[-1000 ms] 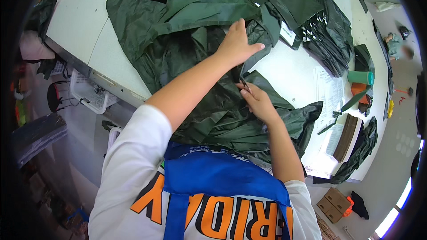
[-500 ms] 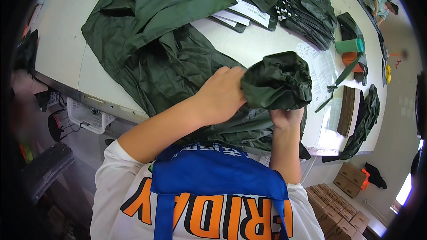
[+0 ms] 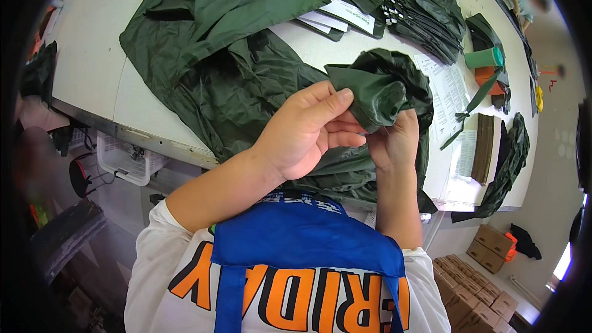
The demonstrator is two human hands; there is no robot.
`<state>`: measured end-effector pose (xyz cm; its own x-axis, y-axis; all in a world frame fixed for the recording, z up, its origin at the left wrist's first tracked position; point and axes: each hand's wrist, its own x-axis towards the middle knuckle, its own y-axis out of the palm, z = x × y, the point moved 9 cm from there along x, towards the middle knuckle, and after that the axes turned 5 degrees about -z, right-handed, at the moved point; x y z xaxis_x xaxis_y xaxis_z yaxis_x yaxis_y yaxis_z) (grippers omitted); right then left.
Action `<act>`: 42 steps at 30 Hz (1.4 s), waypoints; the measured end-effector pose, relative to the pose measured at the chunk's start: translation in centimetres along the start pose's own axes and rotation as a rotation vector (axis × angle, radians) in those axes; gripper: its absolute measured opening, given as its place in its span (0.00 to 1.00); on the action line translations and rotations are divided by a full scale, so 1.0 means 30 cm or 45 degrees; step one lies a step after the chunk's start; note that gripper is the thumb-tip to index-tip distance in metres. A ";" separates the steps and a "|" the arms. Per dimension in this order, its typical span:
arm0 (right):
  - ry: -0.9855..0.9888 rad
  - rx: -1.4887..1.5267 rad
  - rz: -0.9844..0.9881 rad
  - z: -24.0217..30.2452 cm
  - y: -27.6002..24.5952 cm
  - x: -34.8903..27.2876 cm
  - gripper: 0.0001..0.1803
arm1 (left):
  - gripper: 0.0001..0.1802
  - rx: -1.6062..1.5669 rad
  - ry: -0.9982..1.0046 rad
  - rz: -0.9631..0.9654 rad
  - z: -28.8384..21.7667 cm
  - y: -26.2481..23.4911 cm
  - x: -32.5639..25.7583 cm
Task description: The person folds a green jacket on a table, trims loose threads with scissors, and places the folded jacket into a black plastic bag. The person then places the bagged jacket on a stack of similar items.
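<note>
My left grip [image 3: 299,132] is closed on a dark green cloth [image 3: 243,89], pinching a flap of it between thumb and fingers, with the other fingers half curled below. My right grip [image 3: 394,142] is against the underside of the same raised, gathered part; the fabric hides most of those fingers, so I cannot tell whether they are clamped or apart. Both wrists are close together, over the near side of the table [image 3: 92,74]. The rest of the cloth lies rumpled across the tabletop, running from the far left down to the near edge in front of my blue apron [image 3: 308,234].

Beyond my hands are some white cards [image 3: 349,17], partly under flat dark green pieces, and beside them a stack of dark pouches [image 3: 431,15]. To the right lie printed sheets [image 3: 450,89], a green cylinder [image 3: 484,57] next to something orange, a knotted dark green strip [image 3: 476,105] and a brown stack [image 3: 483,148]. A dark crumpled cloth [image 3: 509,163] lies along the right edge. Below the table on the left is a white basket [image 3: 123,157]; cardboard boxes [image 3: 472,290] stand at lower right.
</note>
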<state>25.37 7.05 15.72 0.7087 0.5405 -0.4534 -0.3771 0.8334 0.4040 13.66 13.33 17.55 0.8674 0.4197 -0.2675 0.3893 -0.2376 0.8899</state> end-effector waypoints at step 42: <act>-1.469 -1.426 0.294 0.268 0.138 -0.269 0.22 | 0.10 0.186 0.147 -0.191 -0.039 -0.010 0.006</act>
<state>22.89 5.20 27.45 0.4302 0.7203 0.5441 -0.3892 0.6919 -0.6081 13.35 14.49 17.68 0.7585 0.5551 -0.3415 0.5594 -0.2857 0.7781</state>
